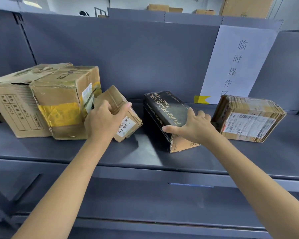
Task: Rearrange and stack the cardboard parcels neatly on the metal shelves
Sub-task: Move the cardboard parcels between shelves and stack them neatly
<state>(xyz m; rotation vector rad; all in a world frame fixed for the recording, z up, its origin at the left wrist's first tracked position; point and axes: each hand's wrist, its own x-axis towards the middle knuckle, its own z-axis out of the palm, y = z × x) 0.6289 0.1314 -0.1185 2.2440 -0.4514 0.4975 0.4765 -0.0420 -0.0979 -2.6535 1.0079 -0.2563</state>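
A grey metal shelf [145, 152] carries several parcels. My left hand [104, 119] grips a small brown cardboard parcel [126, 123] with a white handwritten label; it is tilted against a large battered carton [41, 99] patched with yellow tape at the left. My right hand [193, 126] rests with spread fingers on the near end of a black box [164, 109] printed with pale lettering, thumb over its front corner. A squat taped parcel [247, 118] with a shipping label stands at the right, apart from both hands.
A white paper sign [235, 62] with printed characters hangs on the shelf's back panel, held by yellow tape [201, 99]. More cartons [245, 6] stand on top of the unit behind. A lower shelf level [145, 204] lies below the front edge.
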